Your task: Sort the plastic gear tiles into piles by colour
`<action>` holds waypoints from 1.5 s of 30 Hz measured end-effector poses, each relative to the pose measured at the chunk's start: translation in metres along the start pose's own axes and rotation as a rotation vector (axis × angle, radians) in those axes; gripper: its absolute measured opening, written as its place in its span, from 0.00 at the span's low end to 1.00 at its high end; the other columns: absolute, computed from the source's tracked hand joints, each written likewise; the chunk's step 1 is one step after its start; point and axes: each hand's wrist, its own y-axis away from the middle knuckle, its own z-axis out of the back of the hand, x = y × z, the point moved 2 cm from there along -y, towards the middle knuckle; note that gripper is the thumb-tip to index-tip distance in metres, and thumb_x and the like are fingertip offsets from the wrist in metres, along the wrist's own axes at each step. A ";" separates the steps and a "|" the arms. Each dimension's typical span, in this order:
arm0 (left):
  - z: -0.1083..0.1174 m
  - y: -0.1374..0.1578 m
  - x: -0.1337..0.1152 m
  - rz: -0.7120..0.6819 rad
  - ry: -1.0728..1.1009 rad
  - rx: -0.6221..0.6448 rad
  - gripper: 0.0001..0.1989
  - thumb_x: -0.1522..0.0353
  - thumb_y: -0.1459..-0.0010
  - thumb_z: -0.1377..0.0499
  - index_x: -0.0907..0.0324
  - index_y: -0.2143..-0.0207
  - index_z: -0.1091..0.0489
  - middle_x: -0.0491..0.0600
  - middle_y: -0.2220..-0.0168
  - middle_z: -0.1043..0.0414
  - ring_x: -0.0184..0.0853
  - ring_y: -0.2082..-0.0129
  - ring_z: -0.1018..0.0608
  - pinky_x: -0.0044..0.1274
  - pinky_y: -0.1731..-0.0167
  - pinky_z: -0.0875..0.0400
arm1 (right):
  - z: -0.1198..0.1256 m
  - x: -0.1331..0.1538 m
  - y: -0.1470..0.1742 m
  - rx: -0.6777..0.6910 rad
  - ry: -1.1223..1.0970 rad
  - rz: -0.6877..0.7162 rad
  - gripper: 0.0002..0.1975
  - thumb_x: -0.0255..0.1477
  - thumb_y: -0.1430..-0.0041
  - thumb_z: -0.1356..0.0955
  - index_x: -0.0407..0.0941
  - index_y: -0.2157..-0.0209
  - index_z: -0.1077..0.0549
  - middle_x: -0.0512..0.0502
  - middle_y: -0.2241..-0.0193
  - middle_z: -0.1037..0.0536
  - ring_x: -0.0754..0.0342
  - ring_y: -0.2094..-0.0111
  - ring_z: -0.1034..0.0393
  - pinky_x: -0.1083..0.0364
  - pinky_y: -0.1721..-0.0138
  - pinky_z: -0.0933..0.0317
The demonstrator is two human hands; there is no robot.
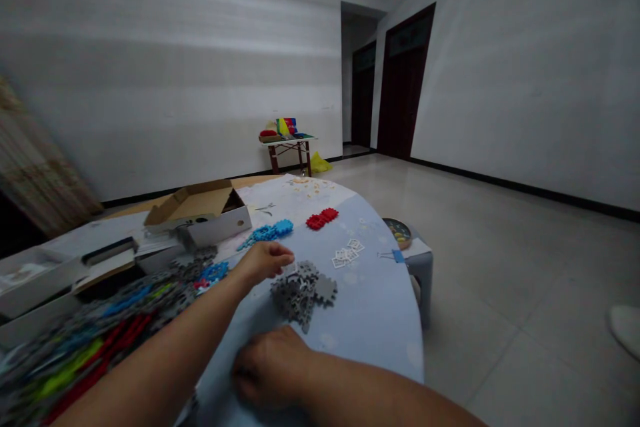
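My left hand (264,261) is over the table with thumb and fingers pinched together. A small white piece (291,268) shows faintly at its fingertips, just above a pile of grey gear-shaped plastic pieces (300,293). Closer to me, my right hand (275,365) rests low over the cloth, its fingers curled in; whatever they may hold is hidden. Beyond the grey pile lie blue gear pieces (267,232) and red gear pieces (322,218). White square frames (347,253) are grouped to its right.
Mixed grey, blue, green and red parts (115,320) spread blurred across the left side. An open cardboard box (220,227) and white trays (45,287) stand behind them. A blue clip (398,256) grips the tablecloth edge. Beside the table is a grey stool (425,267).
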 end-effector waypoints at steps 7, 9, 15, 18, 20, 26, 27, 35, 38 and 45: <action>-0.043 -0.032 -0.039 -0.063 0.177 0.040 0.29 0.56 0.55 0.41 0.66 0.54 0.34 0.58 0.60 0.27 0.34 0.67 0.23 0.25 0.68 0.29 | 0.003 -0.003 -0.001 0.025 -0.007 -0.014 0.15 0.36 0.44 0.41 0.48 0.61 0.27 0.48 0.64 0.21 0.52 0.67 0.28 0.58 0.74 0.40; -0.031 -0.031 -0.033 -0.067 0.136 -0.002 0.31 0.55 0.56 0.41 0.66 0.53 0.35 0.60 0.58 0.27 0.37 0.65 0.23 0.28 0.67 0.29 | 0.005 -0.003 0.000 0.044 -0.029 0.000 0.15 0.35 0.45 0.40 0.48 0.60 0.28 0.48 0.63 0.21 0.52 0.66 0.27 0.58 0.73 0.40; 0.050 0.008 0.021 -0.086 -0.154 -0.204 0.27 0.53 0.60 0.40 0.62 0.61 0.28 0.54 0.62 0.25 0.42 0.62 0.25 0.31 0.59 0.33 | 0.007 -0.004 0.002 0.022 -0.141 0.017 0.14 0.33 0.46 0.39 0.50 0.60 0.26 0.49 0.63 0.21 0.52 0.63 0.28 0.57 0.67 0.39; 0.082 0.044 0.052 -0.070 -0.374 -0.252 0.24 0.53 0.56 0.43 0.60 0.61 0.27 0.53 0.61 0.25 0.43 0.61 0.25 0.30 0.59 0.33 | 0.004 -0.006 0.003 0.005 -0.163 0.008 0.14 0.33 0.46 0.39 0.50 0.60 0.26 0.49 0.64 0.21 0.52 0.64 0.28 0.57 0.66 0.39; 0.091 0.066 0.069 -0.092 -0.562 -0.246 0.22 0.54 0.52 0.46 0.58 0.60 0.27 0.52 0.58 0.26 0.42 0.58 0.26 0.30 0.57 0.34 | 0.003 -0.006 0.003 0.000 -0.178 0.011 0.14 0.34 0.46 0.39 0.50 0.60 0.26 0.48 0.64 0.21 0.52 0.64 0.28 0.56 0.65 0.39; 0.064 0.093 0.079 -0.172 -0.948 -0.214 0.18 0.58 0.45 0.50 0.54 0.59 0.27 0.51 0.56 0.26 0.44 0.52 0.30 0.37 0.51 0.42 | 0.005 -0.005 0.005 0.018 -0.198 -0.016 0.14 0.33 0.46 0.38 0.49 0.60 0.25 0.48 0.65 0.21 0.52 0.63 0.28 0.56 0.63 0.39; 0.057 0.092 0.077 -0.172 -0.983 -0.220 0.17 0.59 0.45 0.50 0.54 0.59 0.27 0.51 0.56 0.26 0.44 0.51 0.31 0.38 0.51 0.43 | 0.005 -0.005 0.005 0.014 -0.199 -0.022 0.15 0.33 0.46 0.39 0.49 0.60 0.25 0.48 0.65 0.21 0.51 0.63 0.28 0.56 0.63 0.39; 0.030 0.075 0.058 -0.092 -1.161 -0.190 0.12 0.69 0.49 0.49 0.59 0.72 0.25 0.56 0.68 0.25 0.46 0.59 0.29 0.38 0.54 0.44 | 0.003 -0.007 0.005 0.015 -0.217 -0.039 0.15 0.34 0.46 0.38 0.50 0.59 0.25 0.49 0.64 0.21 0.52 0.63 0.28 0.56 0.63 0.39; 0.033 0.073 0.053 -0.090 -1.166 -0.218 0.14 0.69 0.48 0.51 0.60 0.77 0.26 0.57 0.70 0.26 0.46 0.61 0.28 0.40 0.55 0.44 | 0.003 -0.009 0.004 0.019 -0.213 -0.043 0.15 0.35 0.46 0.38 0.51 0.59 0.26 0.49 0.63 0.21 0.51 0.62 0.28 0.56 0.63 0.38; 0.050 0.057 0.027 -0.113 -0.633 -0.409 0.18 0.59 0.49 0.50 0.57 0.65 0.26 0.52 0.60 0.26 0.42 0.58 0.28 0.32 0.57 0.39 | 0.004 -0.009 0.003 0.044 -0.206 -0.014 0.15 0.36 0.46 0.38 0.51 0.59 0.26 0.50 0.63 0.21 0.51 0.61 0.28 0.56 0.65 0.38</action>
